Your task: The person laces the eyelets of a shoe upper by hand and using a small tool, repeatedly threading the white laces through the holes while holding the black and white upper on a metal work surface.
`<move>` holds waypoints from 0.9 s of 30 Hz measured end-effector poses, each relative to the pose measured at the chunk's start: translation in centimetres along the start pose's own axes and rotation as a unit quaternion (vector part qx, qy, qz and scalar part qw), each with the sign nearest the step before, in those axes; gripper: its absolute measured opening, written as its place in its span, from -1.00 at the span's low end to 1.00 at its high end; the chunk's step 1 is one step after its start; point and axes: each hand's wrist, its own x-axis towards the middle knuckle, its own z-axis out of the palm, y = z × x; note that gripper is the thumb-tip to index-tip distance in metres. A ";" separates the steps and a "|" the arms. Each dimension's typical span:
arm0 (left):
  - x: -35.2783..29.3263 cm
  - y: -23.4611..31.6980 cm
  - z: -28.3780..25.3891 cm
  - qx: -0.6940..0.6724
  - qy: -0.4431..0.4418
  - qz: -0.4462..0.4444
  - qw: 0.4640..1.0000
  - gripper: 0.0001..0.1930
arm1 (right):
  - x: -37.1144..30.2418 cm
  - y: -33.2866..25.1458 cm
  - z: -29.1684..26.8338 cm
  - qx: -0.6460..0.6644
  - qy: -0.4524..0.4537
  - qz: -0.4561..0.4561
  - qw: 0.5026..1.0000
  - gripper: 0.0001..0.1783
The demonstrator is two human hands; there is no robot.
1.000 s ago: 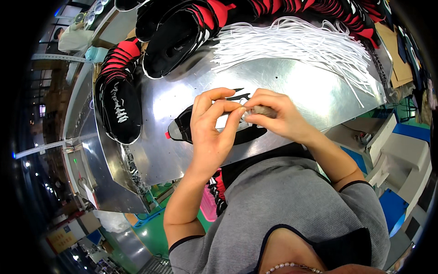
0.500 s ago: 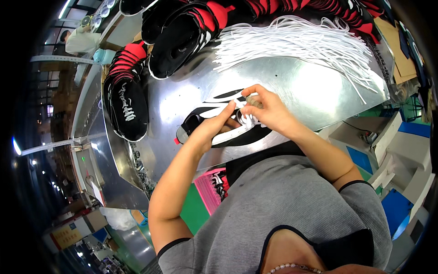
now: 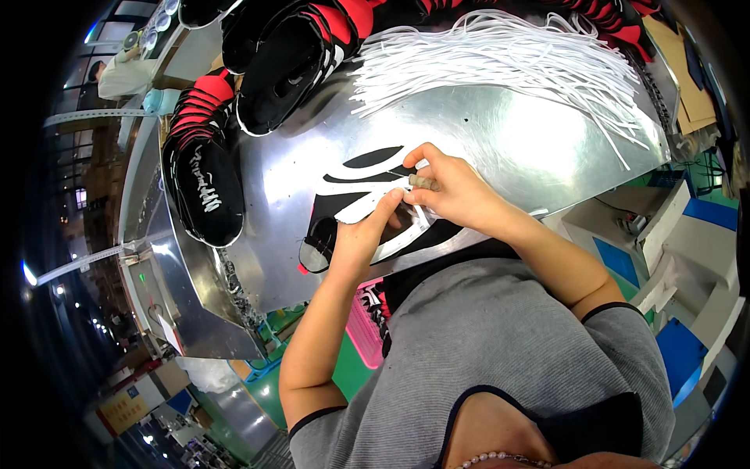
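Observation:
A black and white shoe upper [image 3: 353,208] lies on the metal table in front of me, with a grey toe or heel end and a small red tab at its left. My left hand [image 3: 366,238] grips the upper, its thumb pressed on the white part. Close beside that thumb, my right hand [image 3: 461,194] has its fingers bent together at the upper's white edge, pinching a white shoelace. A tan wrap [image 3: 423,182] covers one of its fingers. The fingertips hide part of the lace and the holes beneath.
A heap of white shoelaces [image 3: 500,66] lies across the far side of the metal table [image 3: 281,180]. Stacked black and red shoe uppers [image 3: 205,184] stand at the left and along the back. Below the table edge is a pink basket [image 3: 365,332]. White partitions [image 3: 695,250] stand to the right.
Both hands and the upper have shifted slightly, and the upper's white stripes show more openly. My right fingers have moved a little down and left toward the left thumb. The view has also shifted.

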 end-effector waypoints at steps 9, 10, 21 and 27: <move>-0.2 -0.4 0.5 0.014 0.059 0.062 0.996 -0.86 | -2.0 -0.3 -0.8 -0.001 0.003 -0.091 0.996 -0.71; -0.2 -0.5 0.5 0.015 0.060 0.067 0.996 -0.86 | -2.3 -0.2 -0.9 -0.002 0.013 -0.107 0.994 -0.74; -1.0 -0.8 0.7 0.033 0.005 0.101 0.994 -0.92 | -1.0 -1.0 -1.0 -0.150 0.001 -0.090 0.985 -0.67; -0.9 -0.9 0.7 0.027 -0.029 0.068 0.997 -0.78 | 1.0 -3.0 -1.4 -0.268 -0.101 -0.049 0.957 -0.52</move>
